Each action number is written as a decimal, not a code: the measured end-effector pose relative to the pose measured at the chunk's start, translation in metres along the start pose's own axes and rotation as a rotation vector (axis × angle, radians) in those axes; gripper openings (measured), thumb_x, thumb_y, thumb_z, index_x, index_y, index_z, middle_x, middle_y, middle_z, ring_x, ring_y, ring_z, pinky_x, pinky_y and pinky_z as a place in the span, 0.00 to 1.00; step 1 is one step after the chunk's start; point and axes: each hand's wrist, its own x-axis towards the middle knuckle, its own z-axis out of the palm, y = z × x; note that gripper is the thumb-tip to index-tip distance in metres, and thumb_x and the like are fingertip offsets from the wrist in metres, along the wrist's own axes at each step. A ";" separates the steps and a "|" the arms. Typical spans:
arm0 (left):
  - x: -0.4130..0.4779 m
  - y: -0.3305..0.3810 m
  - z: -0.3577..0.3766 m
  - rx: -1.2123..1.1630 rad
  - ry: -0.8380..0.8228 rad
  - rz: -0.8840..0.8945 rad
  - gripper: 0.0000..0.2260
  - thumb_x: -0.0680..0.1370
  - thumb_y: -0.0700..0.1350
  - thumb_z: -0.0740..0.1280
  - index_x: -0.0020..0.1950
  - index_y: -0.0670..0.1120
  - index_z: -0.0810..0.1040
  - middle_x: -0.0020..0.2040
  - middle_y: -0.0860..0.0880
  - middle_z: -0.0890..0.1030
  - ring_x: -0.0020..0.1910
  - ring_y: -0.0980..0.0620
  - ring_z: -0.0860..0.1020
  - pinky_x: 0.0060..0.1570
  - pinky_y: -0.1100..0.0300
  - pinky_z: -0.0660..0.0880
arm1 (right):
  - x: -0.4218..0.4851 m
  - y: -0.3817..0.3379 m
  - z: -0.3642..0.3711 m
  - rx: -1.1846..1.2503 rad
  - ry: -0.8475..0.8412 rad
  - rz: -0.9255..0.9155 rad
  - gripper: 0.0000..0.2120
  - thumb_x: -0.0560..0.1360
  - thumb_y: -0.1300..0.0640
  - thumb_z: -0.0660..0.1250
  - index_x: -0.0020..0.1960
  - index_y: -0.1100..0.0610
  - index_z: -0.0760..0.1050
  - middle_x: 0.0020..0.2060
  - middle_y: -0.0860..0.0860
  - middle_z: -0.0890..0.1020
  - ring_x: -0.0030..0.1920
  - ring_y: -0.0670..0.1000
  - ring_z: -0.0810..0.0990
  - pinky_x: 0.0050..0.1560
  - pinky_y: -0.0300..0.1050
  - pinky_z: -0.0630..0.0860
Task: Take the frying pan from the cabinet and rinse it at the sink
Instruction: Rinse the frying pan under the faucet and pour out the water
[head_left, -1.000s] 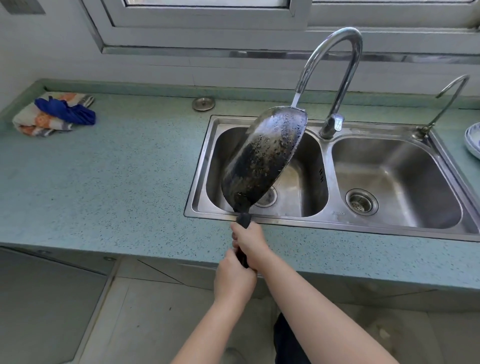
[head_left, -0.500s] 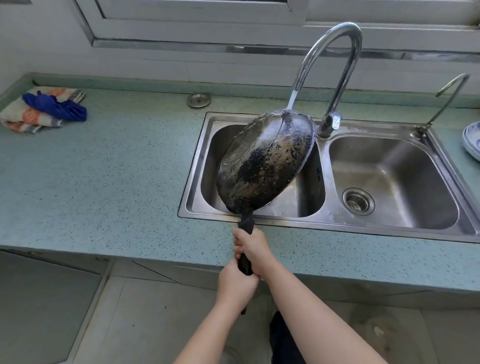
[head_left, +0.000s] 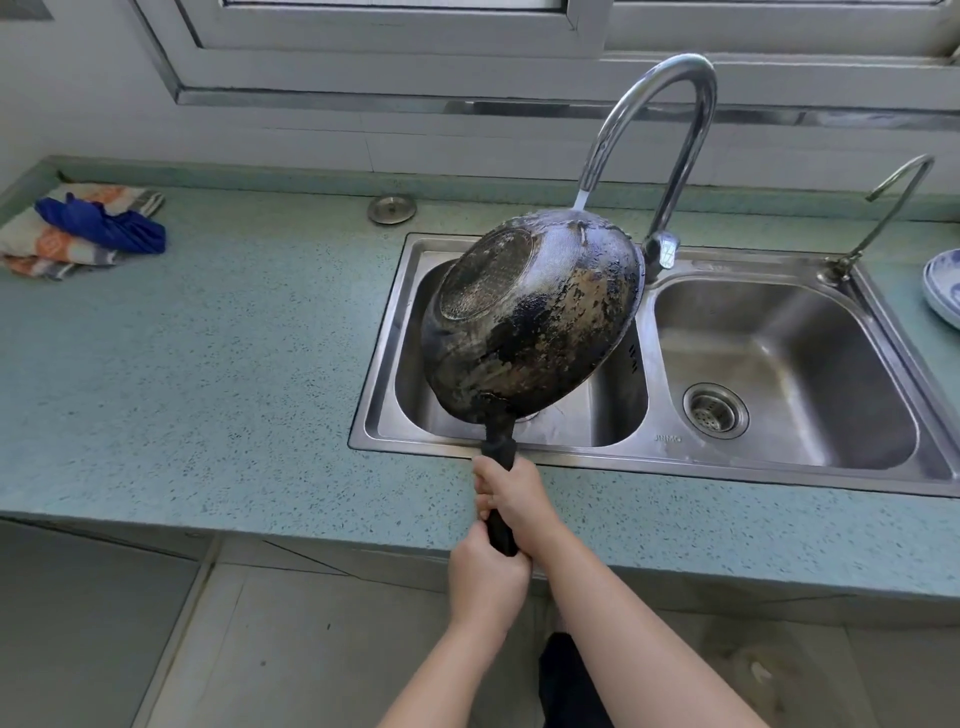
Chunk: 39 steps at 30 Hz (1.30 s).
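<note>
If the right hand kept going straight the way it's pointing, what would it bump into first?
Probably the frying pan itself. The right hand grips the black handle and points up along it, so it would reach the pan's blackened bowl where the handle joins, over the left sink basin.

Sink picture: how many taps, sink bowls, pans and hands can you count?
Taps: 2, tall tap and small tap
Sink bowls: 2, left bowl and right bowl
Frying pan: 1
Hands: 2, left hand and right hand
Total: 7
</note>
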 end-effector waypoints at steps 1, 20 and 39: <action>0.002 0.003 0.000 -0.005 0.004 0.005 0.10 0.72 0.39 0.66 0.34 0.50 0.69 0.30 0.51 0.75 0.34 0.45 0.74 0.28 0.58 0.65 | 0.003 -0.003 0.000 0.003 -0.002 -0.005 0.16 0.75 0.67 0.58 0.31 0.55 0.62 0.18 0.44 0.64 0.18 0.43 0.60 0.21 0.36 0.60; 0.035 0.022 0.013 0.076 0.029 0.019 0.05 0.72 0.41 0.66 0.39 0.46 0.71 0.32 0.51 0.74 0.37 0.44 0.74 0.30 0.58 0.66 | 0.039 -0.021 -0.012 0.006 -0.043 0.010 0.16 0.75 0.64 0.58 0.30 0.55 0.63 0.18 0.44 0.63 0.18 0.43 0.59 0.21 0.35 0.62; 0.034 0.026 0.014 0.036 -0.010 0.000 0.06 0.72 0.41 0.67 0.37 0.45 0.71 0.33 0.48 0.76 0.32 0.49 0.73 0.26 0.62 0.64 | 0.037 -0.025 -0.013 -0.027 -0.039 0.004 0.15 0.75 0.65 0.58 0.31 0.55 0.62 0.21 0.47 0.62 0.19 0.43 0.58 0.22 0.36 0.60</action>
